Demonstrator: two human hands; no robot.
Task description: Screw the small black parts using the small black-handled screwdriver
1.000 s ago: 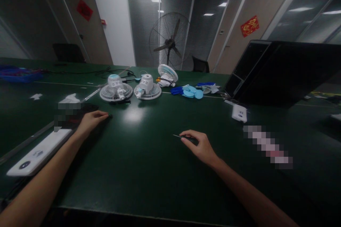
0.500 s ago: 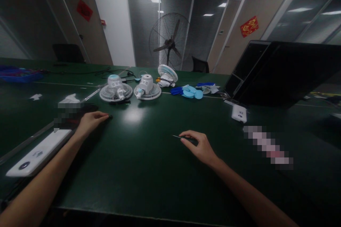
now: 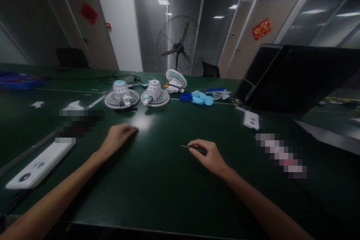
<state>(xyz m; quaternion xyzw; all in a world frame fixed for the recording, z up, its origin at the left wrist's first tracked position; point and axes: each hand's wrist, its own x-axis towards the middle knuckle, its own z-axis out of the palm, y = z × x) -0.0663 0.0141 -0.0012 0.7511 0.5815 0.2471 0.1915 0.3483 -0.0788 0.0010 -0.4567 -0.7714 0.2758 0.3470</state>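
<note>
My right hand [image 3: 210,157] rests on the dark green table [image 3: 157,187], closed around a small black-handled screwdriver [image 3: 197,149] whose thin shaft points left. My left hand [image 3: 116,138] lies left of it, fingers curled over a small dark object [image 3: 136,129] at the fingertips. Three small white desk fans [image 3: 122,95] [image 3: 155,94] [image 3: 176,79] sit farther back, two of them lying face down on their grilles.
Blue fan blades [image 3: 201,98] lie right of the fans. A large black open case [image 3: 295,78] stands at the right, a white device [image 3: 251,120] in front of it. A long white device [image 3: 36,165] lies at the lower left. A big floor fan [image 3: 177,43] stands behind the table.
My left hand has slid right and a little nearer, toward the table's middle, with the small dark object at its fingertips. The right hand and screwdriver have barely moved.
</note>
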